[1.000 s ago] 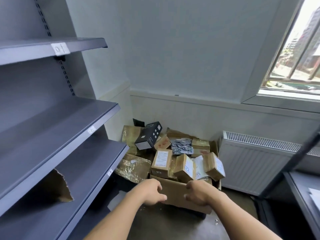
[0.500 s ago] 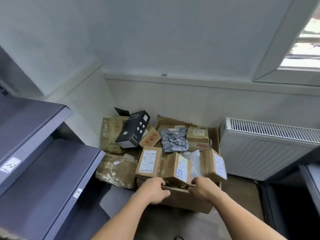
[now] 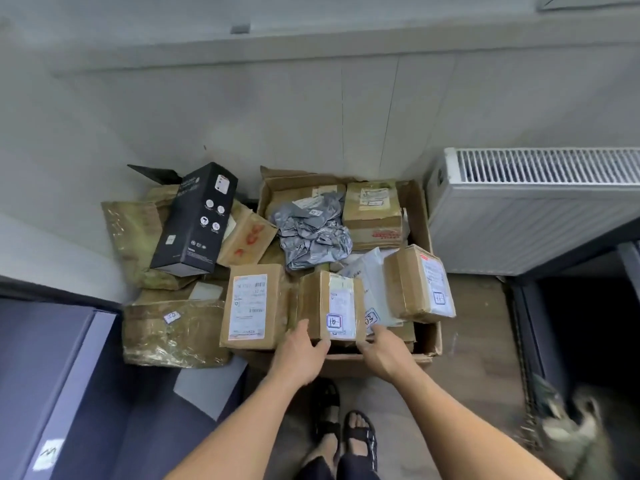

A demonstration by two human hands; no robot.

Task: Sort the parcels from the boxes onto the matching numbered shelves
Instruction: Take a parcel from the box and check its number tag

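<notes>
An open cardboard box (image 3: pixel 420 216) on the floor holds several parcels. At its front stands a taped brown parcel marked 16 (image 3: pixel 329 303). My left hand (image 3: pixel 303 348) grips that parcel's lower left corner, fingers up its side and thumb across the bottom edge. My right hand (image 3: pixel 381 351) reaches its lower right corner with relaxed fingers, the forefinger lying on a white bag marked 03 (image 3: pixel 369 289). Beside these are a labelled brown parcel (image 3: pixel 251 306), a parcel marked 11 (image 3: pixel 419 282) and a crumpled grey bag (image 3: pixel 311 233).
A black carton (image 3: pixel 195 220) leans on taped brown parcels (image 3: pixel 169 334) left of the box. Grey shelving (image 3: pixel 59 393) fills the lower left, with a tag on its edge. A white radiator (image 3: pixel 533 209) stands at the right, dark shelving below it. My sandalled feet (image 3: pixel 343 434) stand before the box.
The camera has tilted down from the shelves and window onto the box. Both hands have moved from the box's front edge up to the parcel marked 16.
</notes>
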